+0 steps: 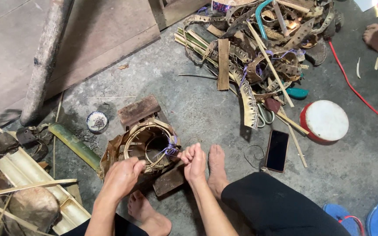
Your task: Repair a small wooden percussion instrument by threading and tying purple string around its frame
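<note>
Gripping the bamboo ring (147,146) on the wooden block (138,110) mid-floor, my left hand (121,177) curls its fingers shut on the rim; my right hand (194,161) is fisted, seemingly pinching the purple string (170,150)

We sit over a grey concrete floor (206,105), stained and scuffed, evenly lit from above. In the upper left of the frame we see wooden boards (101,39) laid flat, with a rough wooden post (44,57) slanting across them. A red cable (355,89) runs along the floor at the upper right.
</note>
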